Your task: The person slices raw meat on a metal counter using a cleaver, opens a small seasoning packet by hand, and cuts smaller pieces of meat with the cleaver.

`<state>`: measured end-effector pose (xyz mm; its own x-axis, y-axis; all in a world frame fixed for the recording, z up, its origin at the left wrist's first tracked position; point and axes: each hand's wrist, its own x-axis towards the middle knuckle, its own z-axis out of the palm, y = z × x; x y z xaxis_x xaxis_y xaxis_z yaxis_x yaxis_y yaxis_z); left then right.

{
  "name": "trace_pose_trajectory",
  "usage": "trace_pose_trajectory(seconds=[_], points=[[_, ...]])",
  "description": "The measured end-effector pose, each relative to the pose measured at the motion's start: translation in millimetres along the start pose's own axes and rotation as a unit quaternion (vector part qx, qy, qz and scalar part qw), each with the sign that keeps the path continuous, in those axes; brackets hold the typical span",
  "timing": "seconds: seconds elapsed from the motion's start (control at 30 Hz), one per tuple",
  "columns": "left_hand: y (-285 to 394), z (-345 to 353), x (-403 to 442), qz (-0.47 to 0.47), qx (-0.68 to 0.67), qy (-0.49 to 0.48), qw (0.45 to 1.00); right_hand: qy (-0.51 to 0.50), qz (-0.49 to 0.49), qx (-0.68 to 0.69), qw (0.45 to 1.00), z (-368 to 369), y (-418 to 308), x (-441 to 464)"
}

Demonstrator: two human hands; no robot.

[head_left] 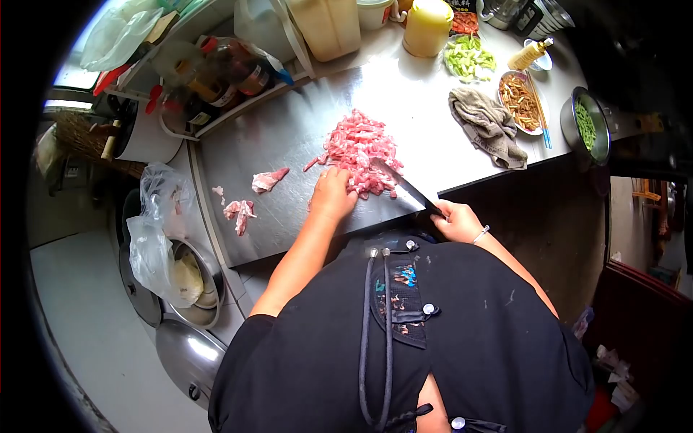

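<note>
Our right grip (455,221) closes round the handle of the knife (409,187), its blade at the cut meat (361,141); our left grip (332,193) rests bent fingers on the near edge, probably to steady it, though we cannot tell if they pinch any. The pile lies on the metal board (234,155), larger pieces (268,180) apart, perhaps for sorting. The packet (465,20) shows characters we cannot read surely; labels on the bottles (245,72) are blurred

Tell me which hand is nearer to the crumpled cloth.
Right. The right hand, holding the knife, is on the near side of the cloth, slightly left. The left hand is farther left, at the cut meat.
</note>
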<state>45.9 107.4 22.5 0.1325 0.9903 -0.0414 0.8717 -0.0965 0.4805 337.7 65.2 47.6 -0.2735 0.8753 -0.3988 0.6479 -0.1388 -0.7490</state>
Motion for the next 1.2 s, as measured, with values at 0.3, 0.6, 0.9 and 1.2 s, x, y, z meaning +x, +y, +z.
trace_pose_trajectory(seconds=[0.3, 0.6, 0.9, 1.2], points=[[11, 8, 13, 0.0, -0.133, 0.116, 0.984, -0.021, 0.032, 0.06, 0.997, 4, -13, 8], [-34, -18, 12, -0.098, 0.012, 0.11, 0.989, -0.014, 0.034, 0.079, 0.996, 7, -9, 2], [-34, -3, 20, -0.162, -0.114, -0.08, 0.977, -0.032, 0.048, 0.054, 0.997, 9, -12, 1], [-20, -17, 25, -0.044, -0.248, 0.005, 0.968, -0.051, 0.054, 0.035, 0.997, 10, -16, 4]])
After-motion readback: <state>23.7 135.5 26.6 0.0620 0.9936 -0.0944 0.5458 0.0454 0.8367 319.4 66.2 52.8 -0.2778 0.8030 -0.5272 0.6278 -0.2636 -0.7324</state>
